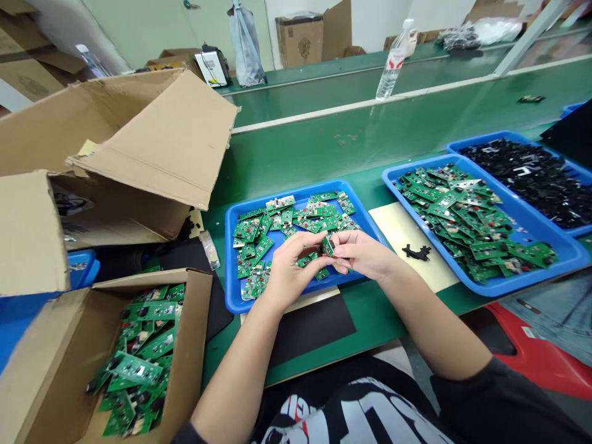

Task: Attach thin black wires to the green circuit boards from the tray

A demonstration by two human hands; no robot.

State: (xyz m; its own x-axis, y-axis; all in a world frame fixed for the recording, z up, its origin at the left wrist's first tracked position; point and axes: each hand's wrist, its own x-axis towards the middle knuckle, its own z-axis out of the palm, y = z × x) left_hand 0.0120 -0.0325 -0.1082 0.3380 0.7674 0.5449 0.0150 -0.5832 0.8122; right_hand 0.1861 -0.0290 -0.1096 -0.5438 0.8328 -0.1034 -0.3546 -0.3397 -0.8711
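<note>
Both of my hands hold one small green circuit board (328,246) between them, tilted up over a blue tray (232,290). My left hand (296,265) pinches the board from the left with thumb and fingers. From the right, my right hand (363,253) grips its edge, with fingertips close to a dark part on it. My fingers cover much of the board. Loose green circuit boards (250,229) with red and black parts lie in the tray beneath and around my hands.
To the right, a blue tray (494,288) holds heaped boards; behind it another tray holds black plastic pieces (531,179). Black bits (416,252) lie on yellowish paper. At left are a carton of boards (197,320) and a large open carton (161,142). A bottle (392,65) stands behind.
</note>
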